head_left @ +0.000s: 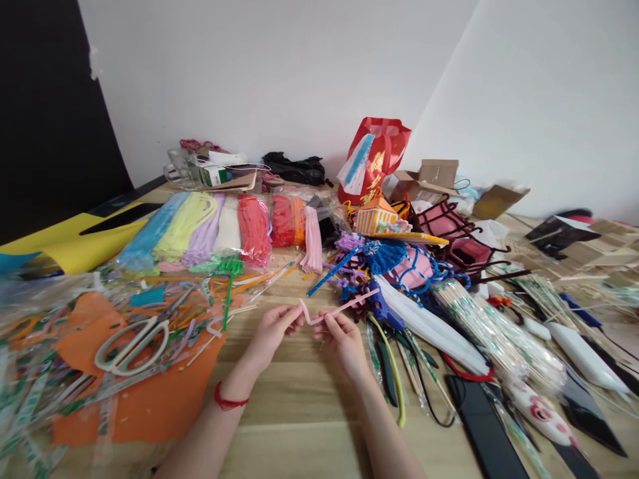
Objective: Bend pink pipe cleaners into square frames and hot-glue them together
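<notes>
A pink pipe cleaner is stretched between my two hands over the middle of the table. Its left part is bent into a V. My left hand pinches the bent end between thumb and fingers. My right hand grips the strip near the bend, and the straight length sticks out to the right. Just beyond lies a bundle of pink pipe cleaners. To the right of my right hand is a blue glue gun, close to a blue pipe cleaner construction.
White-handled scissors lie on orange sheets among scraps at left. Bagged coloured pipe cleaners run along the back. A red bag stands behind. Bagged wooden sticks and a black phone are at right.
</notes>
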A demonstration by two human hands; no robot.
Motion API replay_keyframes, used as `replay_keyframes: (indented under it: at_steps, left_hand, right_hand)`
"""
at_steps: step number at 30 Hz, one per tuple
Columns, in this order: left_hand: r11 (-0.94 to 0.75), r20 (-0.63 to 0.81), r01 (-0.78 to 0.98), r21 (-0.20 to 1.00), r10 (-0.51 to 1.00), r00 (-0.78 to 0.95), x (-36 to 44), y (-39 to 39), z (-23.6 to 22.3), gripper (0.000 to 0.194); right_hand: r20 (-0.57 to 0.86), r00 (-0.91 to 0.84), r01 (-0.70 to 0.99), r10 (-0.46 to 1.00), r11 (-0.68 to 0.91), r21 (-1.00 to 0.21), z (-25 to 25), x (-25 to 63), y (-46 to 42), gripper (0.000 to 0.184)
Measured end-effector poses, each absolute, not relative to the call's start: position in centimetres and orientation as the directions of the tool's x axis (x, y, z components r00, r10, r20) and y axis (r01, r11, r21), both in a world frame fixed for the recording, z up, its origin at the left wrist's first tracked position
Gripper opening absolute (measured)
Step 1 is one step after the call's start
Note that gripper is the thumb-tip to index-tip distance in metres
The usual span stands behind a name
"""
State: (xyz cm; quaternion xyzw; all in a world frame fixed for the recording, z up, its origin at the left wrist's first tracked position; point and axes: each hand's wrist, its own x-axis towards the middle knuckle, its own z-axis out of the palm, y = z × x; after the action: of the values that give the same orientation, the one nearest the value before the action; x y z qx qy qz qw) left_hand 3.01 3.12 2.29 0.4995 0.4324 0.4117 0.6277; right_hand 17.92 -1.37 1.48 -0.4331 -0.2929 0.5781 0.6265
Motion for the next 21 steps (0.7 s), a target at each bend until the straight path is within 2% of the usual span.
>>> replay_keyframes:
  at_steps: [4,7,10,16,21]
  left_hand:
    - [0.081,-0.085,0.029,0.996,0.986,0.146,2.7,3.5,2.5,0.042]
    - [0.047,-0.052,0.045,0.998,0.991,0.126,2.2,3.8,3.0,0.037]
    - [0.050,-0.062,0.069,0.996,0.978,0.197,1.7,3.8,3.5,0.034]
    - [0.116,-0.126,0.050,0.992,0.878,0.462,1.6,3.4,3.7,0.032]
    - [0.110,-0.094,-0.002,0.994,0.863,0.497,1.9,3.2,3.8,0.026]
  right_hand:
    - [-0.116,0.129,-0.412,0.985,-0.053,-0.910,1.7,18.0,-1.4,0.031]
    - [-0.139,0.067,-0.396,0.988,-0.101,-0.913,1.9,18.1,-1.5,0.030]
    - [-0.183,-0.025,-0.412,0.983,-0.177,-0.894,1.9,18.0,-1.8,0.031]
    - [-0.285,-0.210,-0.436,0.935,-0.351,-0.829,2.0,17.8,-2.2,0.024]
    - [-0.306,-0.268,-0.458,0.913,-0.400,-0.794,2.1,17.7,-2.3,0.022]
